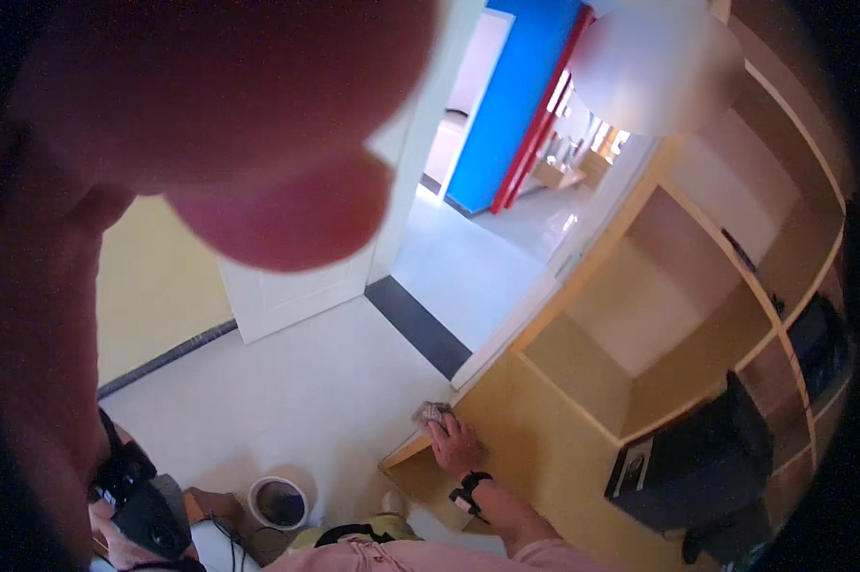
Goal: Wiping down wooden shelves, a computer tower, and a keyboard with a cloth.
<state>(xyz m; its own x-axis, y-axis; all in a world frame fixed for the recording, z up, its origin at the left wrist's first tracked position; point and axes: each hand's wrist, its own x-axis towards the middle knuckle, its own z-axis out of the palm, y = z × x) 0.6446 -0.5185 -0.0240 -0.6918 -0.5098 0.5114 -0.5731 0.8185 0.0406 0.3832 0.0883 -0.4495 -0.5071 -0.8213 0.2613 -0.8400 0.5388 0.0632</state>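
Note:
My right hand [458,447], with a black band and a small device at the wrist, holds a crumpled greyish cloth [433,415] against the end corner of a light wooden desktop [523,429]. My left hand [280,214] is raised very close to the camera; its large, blurred fingers cover the upper left of the view. Whether those fingers hold anything cannot be seen. The left forearm runs dark and blurred down the left rim.
A wooden shelf unit [590,250] with open compartments stands on the desk. A black monitor-like device [694,457] is at the right. A white bucket [278,503] stands on the floor below, near a black strapped device [151,518]. Beyond a white door [301,300] lies a doorway with a dark threshold [419,325].

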